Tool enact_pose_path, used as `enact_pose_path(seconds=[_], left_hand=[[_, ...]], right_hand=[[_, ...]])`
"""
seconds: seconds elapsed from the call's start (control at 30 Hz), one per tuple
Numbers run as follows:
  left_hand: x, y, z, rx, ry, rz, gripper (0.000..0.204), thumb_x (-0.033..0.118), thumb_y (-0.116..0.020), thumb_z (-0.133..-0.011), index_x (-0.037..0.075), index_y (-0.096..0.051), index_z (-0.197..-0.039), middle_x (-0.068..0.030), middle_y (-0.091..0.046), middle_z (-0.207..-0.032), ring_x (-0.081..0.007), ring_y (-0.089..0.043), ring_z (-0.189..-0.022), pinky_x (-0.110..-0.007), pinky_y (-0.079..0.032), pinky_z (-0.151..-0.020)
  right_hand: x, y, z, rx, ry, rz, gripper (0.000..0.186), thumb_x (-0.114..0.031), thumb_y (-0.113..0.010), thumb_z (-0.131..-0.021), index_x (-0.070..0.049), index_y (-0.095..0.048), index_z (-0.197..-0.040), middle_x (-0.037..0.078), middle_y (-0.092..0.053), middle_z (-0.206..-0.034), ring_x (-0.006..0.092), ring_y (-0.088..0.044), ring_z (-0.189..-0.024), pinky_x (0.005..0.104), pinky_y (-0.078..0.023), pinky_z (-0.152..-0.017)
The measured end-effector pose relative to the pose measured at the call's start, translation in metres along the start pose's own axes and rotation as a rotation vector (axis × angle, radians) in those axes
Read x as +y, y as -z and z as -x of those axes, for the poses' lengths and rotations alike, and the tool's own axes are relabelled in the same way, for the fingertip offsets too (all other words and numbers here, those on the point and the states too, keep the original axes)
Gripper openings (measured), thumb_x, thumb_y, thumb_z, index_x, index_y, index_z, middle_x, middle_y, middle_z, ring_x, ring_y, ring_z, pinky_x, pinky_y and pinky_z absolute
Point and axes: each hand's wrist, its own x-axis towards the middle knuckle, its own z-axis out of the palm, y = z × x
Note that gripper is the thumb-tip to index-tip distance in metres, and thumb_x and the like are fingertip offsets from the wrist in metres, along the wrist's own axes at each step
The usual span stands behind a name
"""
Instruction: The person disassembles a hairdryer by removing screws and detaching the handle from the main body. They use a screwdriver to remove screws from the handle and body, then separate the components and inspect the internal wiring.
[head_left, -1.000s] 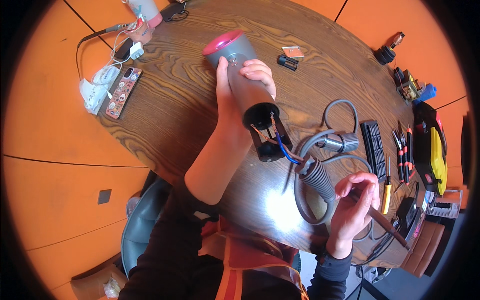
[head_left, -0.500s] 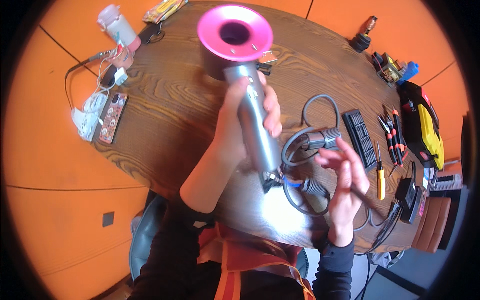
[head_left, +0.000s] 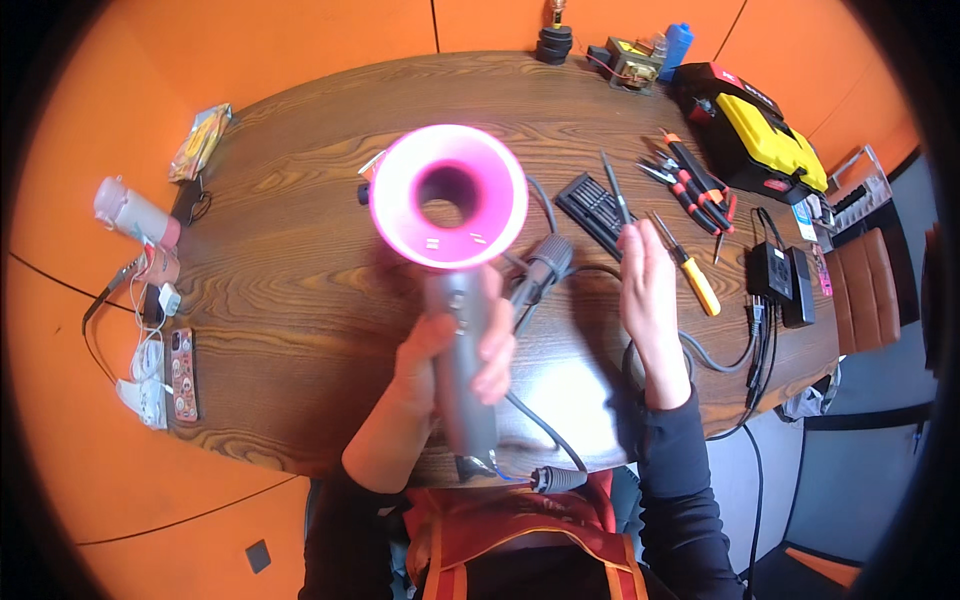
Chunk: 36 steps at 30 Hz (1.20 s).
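Standing far left: a pale bottle [head_left: 135, 213], farther back than a phone [head_left: 184, 375] on the worktop [head_left: 300, 300].
Left hand [head_left: 425, 355]: its grip wraps around a hair dryer [head_left: 460, 315], raised above the worktop, pink ring uppermost.
Cord [head_left: 545, 426]: ends in a ridged sleeve [head_left: 558, 480] just beside the dryer's lower end.
Right hand [head_left: 650, 295]: its grip holds a slim dark tool [head_left: 615, 187], the tip past the fingers.
Right side: a yellow-handled screwdriver [head_left: 699, 285], pliers [head_left: 697, 203], a toolbox [head_left: 765, 140].

Hair dryer [head_left: 452, 292] pink, grey (table [head_left: 290, 240] wood-grained brown).
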Motion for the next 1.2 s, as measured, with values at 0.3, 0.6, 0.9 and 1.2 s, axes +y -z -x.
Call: enact_pose_path(seconds=[0.3, 0.6, 0.9, 1.2], left_hand=[[0.020, 0.006, 0.002, 0.057, -0.133, -0.031, 0.043, 0.035, -0.060, -0.086, 0.009, -0.034, -0.108, -0.0038, -0.041, -0.073, -0.0119, -0.045, -0.050, -0.025, -0.039, -0.042], [-0.007, -0.008, 0.002, 0.001, 0.166, 0.026, 0.045, 0.024, -0.067, -0.080, 0.006, -0.037, -0.107, -0.0084, -0.049, -0.071, -0.0176, -0.051, -0.048, -0.029, -0.044, -0.042], [-0.016, -0.023, -0.004, 0.076, 0.339, -0.161, 0.050, 0.024, -0.070, -0.077, 0.001, -0.041, -0.111, -0.0113, -0.055, -0.076, -0.0177, -0.056, -0.055, -0.029, -0.048, -0.050], [-0.032, -0.044, -0.008, 0.372, 0.219, -1.312, 0.056, 0.006, -0.071, -0.075, 0.002, -0.040, -0.122, -0.0021, -0.052, -0.093, -0.0079, -0.051, -0.086, -0.024, -0.044, -0.075]], right_hand=[[0.019, -0.017, 0.007, -0.140, 0.098, 0.494, 0.024, -0.013, -0.054, -0.087, -0.003, -0.059, -0.109, 0.019, -0.060, -0.083, 0.0374, -0.060, -0.078, 0.0436, -0.049, -0.068], [-0.028, -0.009, 0.010, -0.205, 0.006, -0.858, 0.073, -0.033, -0.070, -0.080, -0.013, -0.034, -0.140, 0.016, -0.046, -0.131, 0.0247, -0.045, -0.121, 0.0345, -0.036, -0.100], [-0.041, -0.001, 0.024, -0.496, -0.235, -1.265, 0.108, -0.051, -0.074, -0.066, -0.002, -0.016, -0.143, 0.014, -0.037, -0.136, 0.0232, -0.039, -0.124, 0.0370, -0.030, -0.104], [-0.030, 0.006, 0.014, -0.201, -0.206, -1.316, 0.073, -0.035, -0.068, -0.072, 0.000, -0.037, -0.129, 0.013, -0.051, -0.118, 0.0203, -0.051, -0.110, 0.0346, -0.041, -0.096]])
